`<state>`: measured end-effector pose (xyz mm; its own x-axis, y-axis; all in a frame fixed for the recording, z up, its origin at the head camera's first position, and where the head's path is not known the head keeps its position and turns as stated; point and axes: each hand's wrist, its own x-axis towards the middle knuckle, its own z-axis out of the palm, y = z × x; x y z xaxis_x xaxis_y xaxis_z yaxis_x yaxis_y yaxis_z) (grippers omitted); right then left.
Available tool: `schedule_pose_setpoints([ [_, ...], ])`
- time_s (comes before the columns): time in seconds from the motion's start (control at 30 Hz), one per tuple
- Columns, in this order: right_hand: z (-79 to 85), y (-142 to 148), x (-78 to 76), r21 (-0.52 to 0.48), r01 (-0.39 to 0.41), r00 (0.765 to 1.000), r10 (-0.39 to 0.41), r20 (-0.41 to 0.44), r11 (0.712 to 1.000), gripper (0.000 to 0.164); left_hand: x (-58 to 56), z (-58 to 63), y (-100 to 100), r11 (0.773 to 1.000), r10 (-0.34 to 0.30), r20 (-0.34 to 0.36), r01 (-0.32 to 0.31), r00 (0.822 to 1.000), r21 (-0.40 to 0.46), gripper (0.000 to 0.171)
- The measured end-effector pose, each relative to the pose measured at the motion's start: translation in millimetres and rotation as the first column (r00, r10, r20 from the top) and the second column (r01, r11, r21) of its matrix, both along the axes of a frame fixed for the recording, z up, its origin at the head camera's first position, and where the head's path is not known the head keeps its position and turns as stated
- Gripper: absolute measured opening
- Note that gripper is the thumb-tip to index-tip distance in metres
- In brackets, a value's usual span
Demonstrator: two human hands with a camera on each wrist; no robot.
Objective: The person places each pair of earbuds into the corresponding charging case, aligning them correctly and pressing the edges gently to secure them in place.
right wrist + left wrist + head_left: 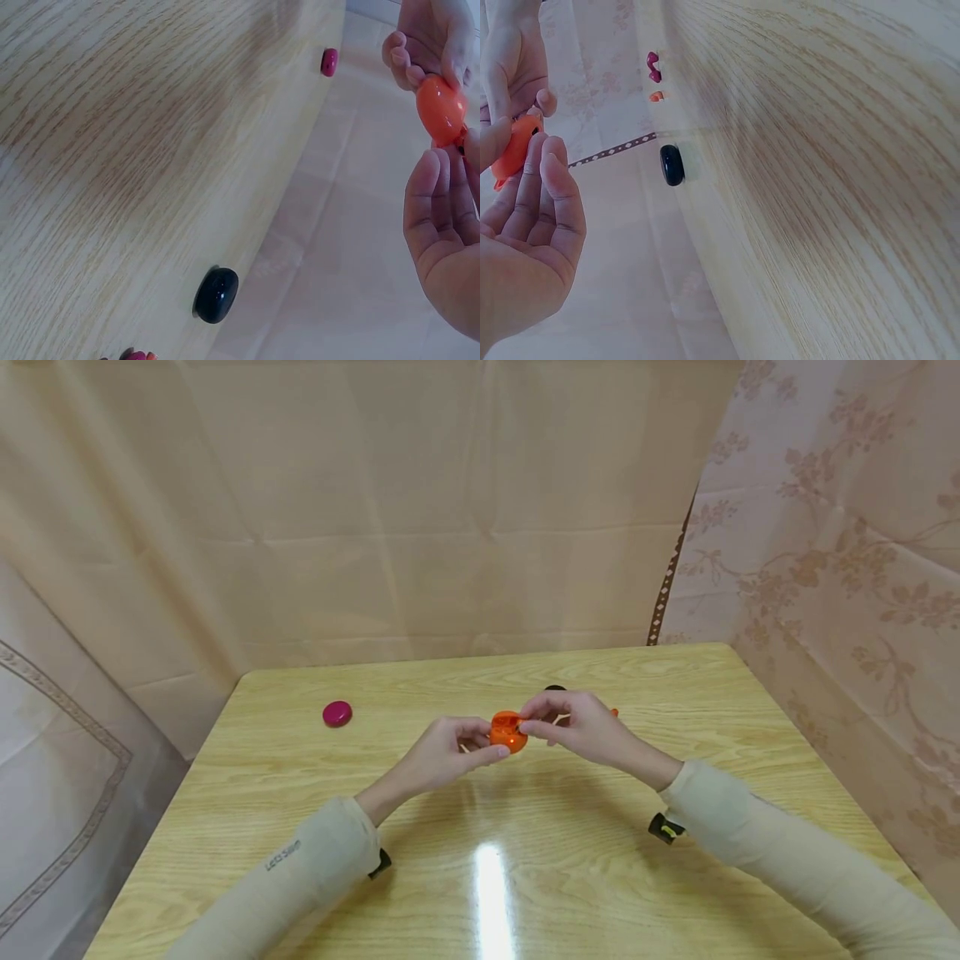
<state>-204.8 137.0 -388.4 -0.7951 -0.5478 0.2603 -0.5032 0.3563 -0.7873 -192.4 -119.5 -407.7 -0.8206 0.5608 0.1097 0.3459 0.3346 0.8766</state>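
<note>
My left hand (442, 752) holds an orange earbud case (510, 739) between thumb and fingers, its lid up, above the table. The right hand (581, 727) reaches to the case's right side, pinching a small orange earbud (462, 148) right at the opening; the fingers mostly hide it. From the right wrist view, the glossy rounded shell of the case faces the camera between both hands. Another orange earbud (656, 96) lies on the table beyond the hands, largely covered by the right hand in the head view.
A magenta case (337, 713) sits on the wooden table (300, 827) at the left. A black case (672, 165) lies behind the right hand, with magenta earbuds (654, 66) farther right. Curtains (450, 527) hang behind the table and at both sides.
</note>
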Motion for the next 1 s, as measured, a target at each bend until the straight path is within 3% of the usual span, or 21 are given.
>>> schedule_pose_setpoints([
  [0.4,-2.9,1,0.1,0.004,-0.013,0.999,0.013,-0.053,1.0,0.012,-0.3,0.7,2,1.0,0.018,-0.006,-0.018,1.0,0.022,0.024],
  [0.7,-6.8,4,-1.3,-0.009,-0.035,0.998,0.034,-0.057,0.999,0.013,-0.6,0.7,3,1.0,0.022,-0.009,-0.022,1.0,-0.013,0.026],
  [1.0,-5.4,11,-4.7,0.034,-0.028,0.997,0.03,-0.077,0.999,0.011,-1.7,0.0,3,1.0,0.024,-0.007,-0.024,1.0,-0.01,0.025],
])
